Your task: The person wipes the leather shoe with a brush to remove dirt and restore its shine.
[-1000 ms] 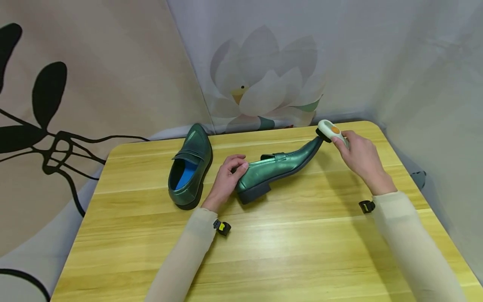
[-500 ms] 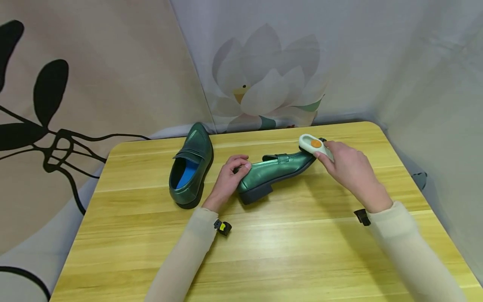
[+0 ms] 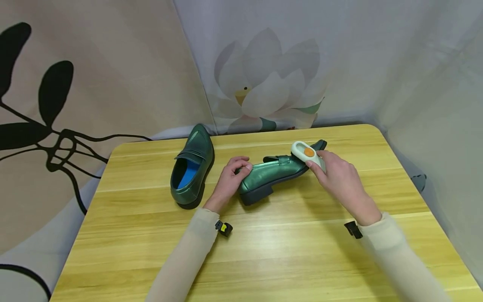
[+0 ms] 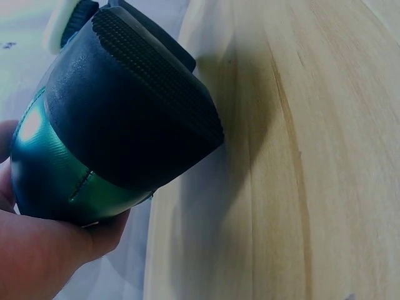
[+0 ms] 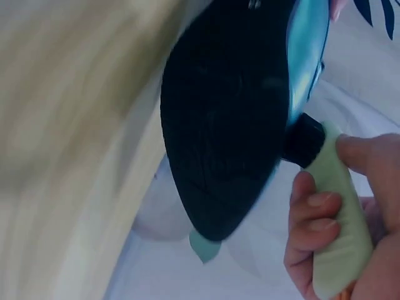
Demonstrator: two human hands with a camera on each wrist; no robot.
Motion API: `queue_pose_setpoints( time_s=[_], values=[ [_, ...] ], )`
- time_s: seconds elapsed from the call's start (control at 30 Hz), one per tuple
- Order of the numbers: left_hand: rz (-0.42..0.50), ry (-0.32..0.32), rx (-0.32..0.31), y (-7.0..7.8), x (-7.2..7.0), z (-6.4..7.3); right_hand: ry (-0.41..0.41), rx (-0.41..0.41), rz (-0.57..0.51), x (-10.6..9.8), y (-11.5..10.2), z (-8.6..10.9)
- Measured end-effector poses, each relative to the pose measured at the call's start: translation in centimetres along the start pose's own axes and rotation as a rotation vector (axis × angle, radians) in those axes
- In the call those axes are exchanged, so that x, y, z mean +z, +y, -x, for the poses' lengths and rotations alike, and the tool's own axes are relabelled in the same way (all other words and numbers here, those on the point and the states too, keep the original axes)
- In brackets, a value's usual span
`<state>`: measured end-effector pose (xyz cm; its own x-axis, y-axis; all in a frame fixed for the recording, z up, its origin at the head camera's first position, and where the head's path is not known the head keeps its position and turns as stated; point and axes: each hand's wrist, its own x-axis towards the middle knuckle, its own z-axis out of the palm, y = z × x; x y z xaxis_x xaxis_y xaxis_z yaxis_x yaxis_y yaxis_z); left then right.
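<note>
My left hand [image 3: 231,178] pinches the heel end of a shiny green loafer [image 3: 269,173], thumb and fingers at its back rim. The loafer is tilted above the table, toe pointing right; its black heel [image 4: 134,100] fills much of the left wrist view. My right hand [image 3: 339,174] grips a pale brush [image 3: 303,152] with an orange spot. In the right wrist view, the dark bristles [image 5: 304,139] touch the loafer's upper, near the toe, beside the black sole [image 5: 225,119]. The brush hides part of the upper in the head view.
A matching green loafer [image 3: 191,167] with a blue insole stands upright on the wooden table [image 3: 264,256], left of my left hand. Behind the table hangs a pale curtain [image 3: 358,63] with a printed flower. The table's back edge runs just beyond the shoes.
My right hand has moved the brush left and down, from the loafer's toe tip along its upper toward the strap. My left hand keeps its hold on the heel end.
</note>
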<state>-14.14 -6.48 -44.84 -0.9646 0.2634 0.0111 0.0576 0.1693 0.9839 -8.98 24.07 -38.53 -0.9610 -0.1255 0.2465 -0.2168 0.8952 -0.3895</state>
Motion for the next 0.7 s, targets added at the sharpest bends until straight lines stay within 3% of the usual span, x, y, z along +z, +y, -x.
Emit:
queue_pose_setpoints(
  time_s=[0.23,0.47,0.7],
  values=[
    [0.03,-0.002,-0.011,0.2,0.1,0.1,0.072,-0.016,-0.095,2.1,-1.2,0.8],
    [0.024,0.008,-0.023,0.2,0.1,0.0,0.157,-0.13,-0.118,4.4,-3.4,1.5],
    [-0.004,0.023,-0.006,0.0,0.1,0.0,0.137,-0.241,-0.093,6.6,-5.9,1.7]
  ],
)
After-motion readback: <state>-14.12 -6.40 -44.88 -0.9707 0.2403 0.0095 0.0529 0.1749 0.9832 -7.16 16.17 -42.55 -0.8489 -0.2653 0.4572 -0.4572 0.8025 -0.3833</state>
